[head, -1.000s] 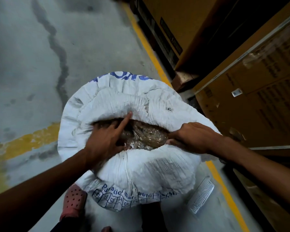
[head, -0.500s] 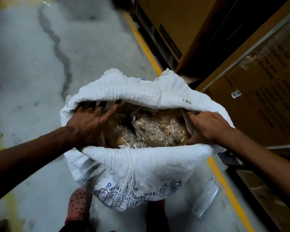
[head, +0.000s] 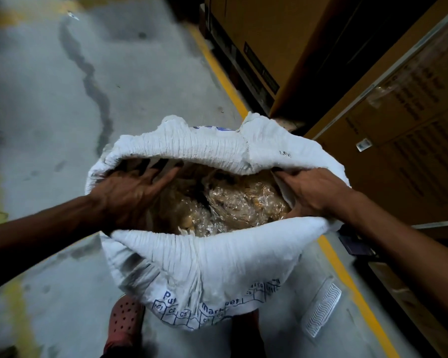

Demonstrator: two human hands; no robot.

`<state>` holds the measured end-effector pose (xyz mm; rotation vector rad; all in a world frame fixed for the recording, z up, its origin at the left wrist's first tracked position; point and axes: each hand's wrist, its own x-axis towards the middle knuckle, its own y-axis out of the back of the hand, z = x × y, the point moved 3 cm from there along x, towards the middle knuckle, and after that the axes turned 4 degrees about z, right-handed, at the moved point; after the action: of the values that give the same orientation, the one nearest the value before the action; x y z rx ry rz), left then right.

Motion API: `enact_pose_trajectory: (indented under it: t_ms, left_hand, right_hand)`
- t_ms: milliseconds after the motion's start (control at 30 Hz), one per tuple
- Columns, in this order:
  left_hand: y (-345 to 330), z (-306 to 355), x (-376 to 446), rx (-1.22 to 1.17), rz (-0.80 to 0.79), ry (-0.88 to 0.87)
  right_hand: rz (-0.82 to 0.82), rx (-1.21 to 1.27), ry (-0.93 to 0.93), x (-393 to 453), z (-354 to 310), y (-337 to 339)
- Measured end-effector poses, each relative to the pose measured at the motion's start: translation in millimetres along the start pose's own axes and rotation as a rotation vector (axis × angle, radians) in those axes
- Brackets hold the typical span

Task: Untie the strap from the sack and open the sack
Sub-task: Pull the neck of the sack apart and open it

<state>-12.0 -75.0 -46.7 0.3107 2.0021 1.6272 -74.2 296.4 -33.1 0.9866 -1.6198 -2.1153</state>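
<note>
The white woven sack (head: 207, 257) stands upright on the grey concrete floor (head: 49, 99), directly below the camera and just left of the yellow floor line (head: 217, 71) that runs along the stacked cardboard boxes (head: 398, 125). Its mouth is wide open, and the top edge is rolled outward into a thick, wrinkled cuff all the way round. Blue printed lettering and a grid of small boxes show on the near side, below the cuff. Inside lie clear plastic bags (head: 241, 202) of brownish, crinkled contents, filling the opening between the two hands. No strap can be made out on the sack.

The left hand (head: 132, 192) is inside the mouth at the left rim, fingers spread wide and pressed flat against the inner wall, not clamped on anything. The right hand (head: 313, 192) is at the right rim, its fingers curled over and closed on the cuff there. The hands are well apart, one at each side of the opening.

A red perforated clog (head: 124, 324) shows on the floor under the near edge of the sack, and a white ribbed plastic piece (head: 321, 311) lies on the floor to the right of it.

Compared with a second ago, the mouth is much wider: it was then a narrow slit with the hands close together over the middle, and the far rim sagged lower. Since half a second ago the hands have kept their places at the rims and the opening looks about the same.
</note>
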Motion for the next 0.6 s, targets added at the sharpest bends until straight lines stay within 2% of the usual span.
enact_pose_trajectory:
  t_ms: [167, 267, 333, 433, 500, 600]
  left_hand:
    - [-0.6, 18.4, 11.2, 0.016, -0.019, 0.0]
    - [-1.0, 22.4, 18.1, -0.021, -0.108, -0.013]
    - [1.0, 31.2, 29.1, -0.05, -0.118, -0.109]
    - [7.4, 47.4, 59.4, -0.262, -0.149, -0.261]
    - [19.8, 53.0, 82.7, -0.418, -0.155, -0.26]
    - [28.1, 48.9, 112.6, -0.403, 0.031, -0.245]
  right_hand:
    - [0.031, 0.04, 0.073, -0.4, -5.8, -3.6]
    - [0.073, 0.049, 0.134, -2.6, -11.4, -2.9]
    - [0.092, 0.089, 0.184, -3.2, -20.1, -0.3]
    - [0.193, 0.115, 0.371, -5.2, -47.4, 7.8]
    - [0.125, 0.182, 0.472, -6.7, -68.2, 12.3]
    - [-0.084, 0.208, 0.509, -10.4, -92.7, 14.4]
